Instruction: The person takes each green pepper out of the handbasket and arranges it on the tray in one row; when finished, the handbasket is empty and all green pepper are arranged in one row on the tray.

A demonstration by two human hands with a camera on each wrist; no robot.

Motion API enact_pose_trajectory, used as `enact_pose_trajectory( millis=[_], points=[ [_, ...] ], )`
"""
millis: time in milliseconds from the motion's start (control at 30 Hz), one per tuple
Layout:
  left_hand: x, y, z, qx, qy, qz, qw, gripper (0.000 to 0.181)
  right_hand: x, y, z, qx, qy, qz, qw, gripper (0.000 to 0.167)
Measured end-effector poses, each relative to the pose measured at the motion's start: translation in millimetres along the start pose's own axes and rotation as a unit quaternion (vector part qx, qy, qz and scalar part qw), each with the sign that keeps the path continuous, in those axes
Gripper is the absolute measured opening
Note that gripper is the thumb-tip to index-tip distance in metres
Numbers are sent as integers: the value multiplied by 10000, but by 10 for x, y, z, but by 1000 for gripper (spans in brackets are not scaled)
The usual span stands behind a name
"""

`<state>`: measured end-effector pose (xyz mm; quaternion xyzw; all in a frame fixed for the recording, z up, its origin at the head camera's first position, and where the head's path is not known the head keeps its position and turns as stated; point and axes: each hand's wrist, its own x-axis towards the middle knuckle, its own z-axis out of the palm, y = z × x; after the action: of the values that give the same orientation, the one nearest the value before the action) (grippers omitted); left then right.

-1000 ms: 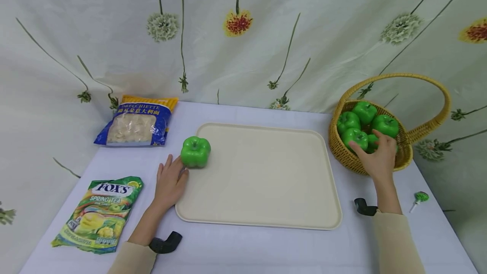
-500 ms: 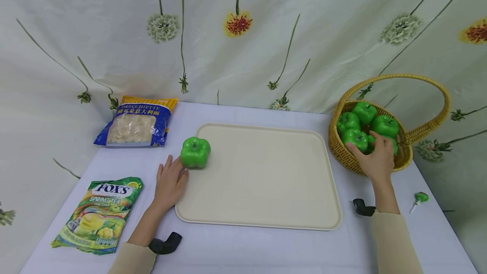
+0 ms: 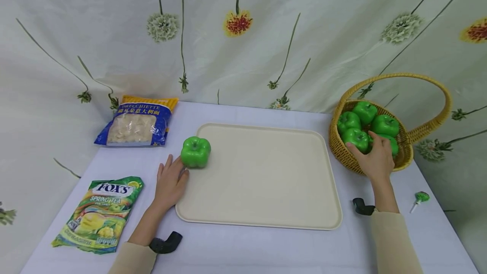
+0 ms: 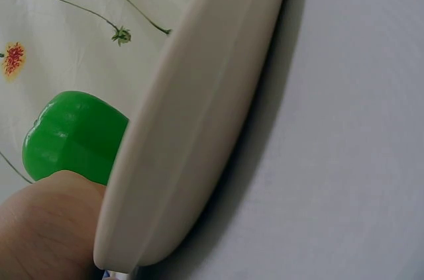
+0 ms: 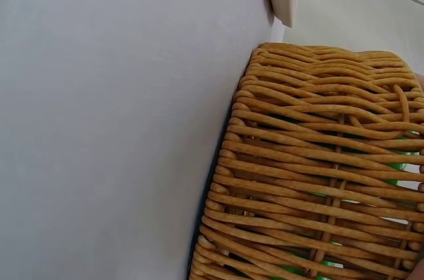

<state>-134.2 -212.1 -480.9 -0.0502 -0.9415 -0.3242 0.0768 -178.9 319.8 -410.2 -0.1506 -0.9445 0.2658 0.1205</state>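
In the head view my left hand lies flat, fingers extended, at the left edge of the cream tray. A single green bell pepper sits on the tray's left side, close to its fingertips; the left wrist view shows this pepper beyond the tray wall. My right hand reaches over the rim of the wicker basket. Its thumb and fingers curve round the front green bell pepper inside. The right wrist view shows mostly the basket's woven side.
A blue and yellow pasta bag stands at the back left, with a green candy bag nearer the front. Several more peppers fill the basket under its tall handle. A green lollipop lies at right.
My right hand has shifted slightly left and its thumb and fingers have come round the front bell pepper. The left hand, tray and single pepper have not moved.
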Motion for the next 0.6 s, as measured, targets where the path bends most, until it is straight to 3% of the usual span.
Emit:
enact_pose_trajectory(
  millis=[333, 600],
  points=[
    [1, 0, -4, -21, -39, -36, 10000, 46, 16, -36, -48, -132, -285, -24, 9995, 89],
    [-6, -5, 2, -10, -64, -69, 10000, 46, 13, -33, -58, 140, -101, -7, 9998, 86]
  ],
)
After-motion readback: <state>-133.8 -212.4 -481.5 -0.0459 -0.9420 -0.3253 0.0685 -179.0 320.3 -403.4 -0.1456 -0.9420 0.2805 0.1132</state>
